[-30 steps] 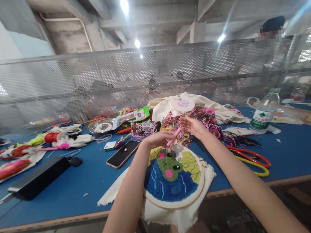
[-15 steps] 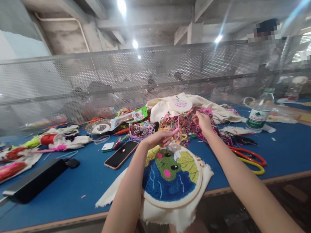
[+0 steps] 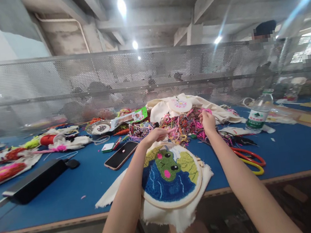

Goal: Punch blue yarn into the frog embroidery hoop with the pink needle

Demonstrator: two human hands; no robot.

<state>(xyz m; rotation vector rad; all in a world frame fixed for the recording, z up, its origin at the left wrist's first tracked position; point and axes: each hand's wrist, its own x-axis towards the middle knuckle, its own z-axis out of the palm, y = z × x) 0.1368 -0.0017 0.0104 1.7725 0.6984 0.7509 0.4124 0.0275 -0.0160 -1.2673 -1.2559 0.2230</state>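
Note:
My left hand (image 3: 157,135) is closed round a slim pink tool that looks like a punch needle (image 3: 171,130), above the far rim of an embroidery hoop (image 3: 174,206). The hoop holds cream cloth (image 3: 179,218) with a green frog (image 3: 164,165) on dark blue, with yellow-green areas. It leans at the table's front edge. My right hand (image 3: 207,122) is pinched at the right side of a tangled yarn pile (image 3: 181,124); any strand between its fingertips is too small to make out.
On the blue table (image 3: 97,193) lie a phone (image 3: 122,155) and a black box (image 3: 37,179) with a cable, at left. Red and yellow hoops (image 3: 252,156) and a water bottle (image 3: 255,116) are to the right. Behind stands a perforated metal screen (image 3: 126,70); a person is at far right.
My right hand has moved a little right, away from my left hand, along the yarn pile. My left hand has shifted slightly left and up with the pink tool. The hoop stays put.

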